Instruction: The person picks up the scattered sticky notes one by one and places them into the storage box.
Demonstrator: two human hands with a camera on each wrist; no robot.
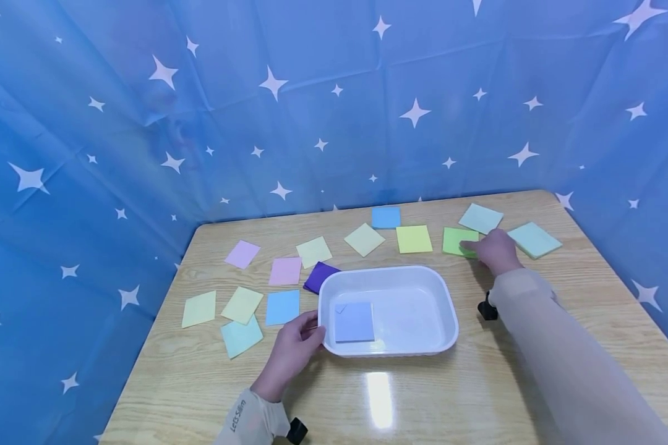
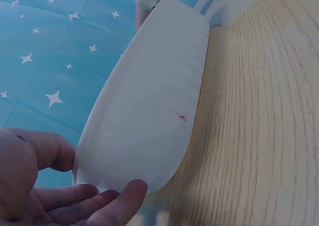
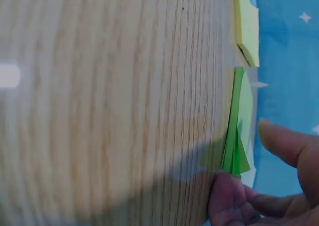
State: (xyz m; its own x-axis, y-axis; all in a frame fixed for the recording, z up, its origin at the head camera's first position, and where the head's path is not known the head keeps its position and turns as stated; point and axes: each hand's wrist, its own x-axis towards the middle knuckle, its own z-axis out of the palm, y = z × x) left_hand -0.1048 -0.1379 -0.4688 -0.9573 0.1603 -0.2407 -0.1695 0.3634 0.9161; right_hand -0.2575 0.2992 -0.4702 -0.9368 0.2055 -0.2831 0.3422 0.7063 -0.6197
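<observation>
My left hand (image 1: 295, 349) holds the left end of a white plastic basin (image 1: 440, 343), its fingers against the outer wall in the left wrist view. Inside the basin lies a periwinkle sticky-note pad (image 1: 354, 322). At the far right, my right hand (image 1: 498, 250) reaches over a green sticky-note pad (image 1: 456, 240). The right wrist view shows fingertips (image 3: 227, 193) touching the end of the green pad, whose sheets fan apart there. The thumb (image 3: 281, 141) stands away from it.
Pale blue pads (image 1: 535, 240) flank the right hand. A yellow pad (image 1: 414, 239), a blue pad (image 1: 386, 217) and cream pads (image 1: 364, 240) lie behind the basin. Left of it are a dark purple pad (image 1: 319, 277), pink pads (image 1: 285, 271) and several others. A starry curtain (image 1: 334, 111) surrounds the table.
</observation>
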